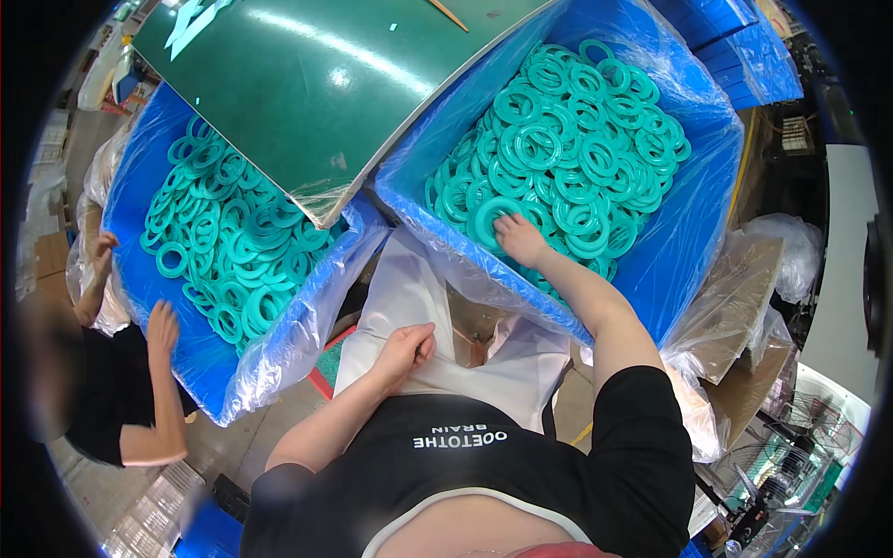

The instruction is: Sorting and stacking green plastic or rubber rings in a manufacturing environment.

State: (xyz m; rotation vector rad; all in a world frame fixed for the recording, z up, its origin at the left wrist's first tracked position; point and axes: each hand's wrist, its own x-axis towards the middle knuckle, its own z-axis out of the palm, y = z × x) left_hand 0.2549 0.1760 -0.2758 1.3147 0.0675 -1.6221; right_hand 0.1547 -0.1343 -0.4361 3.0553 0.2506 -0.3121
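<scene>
My right hand point(521, 239) reaches into the right-hand blue bin point(693, 237), which holds a heap of teal plastic rings point(595, 158). Its fingers close on the rim of one flat teal ring point(481, 225) at the near left of the heap. Over my lap, my left hand point(406, 350) is curled closed, thumb on top; whatever is inside it, if anything, is hidden. The left-hand blue bin point(167, 321), lined with clear plastic film, holds another heap of similar rings point(233, 246).
A green-topped table point(298, 93) juts between the bins, with pale teal scraps point(195, 23) and a thin wooden stick point(448, 14) on it. A co-worker's hand point(163, 327) is beside the left bin. Cardboard point(735, 298) and a fan point(791, 456) stand at right.
</scene>
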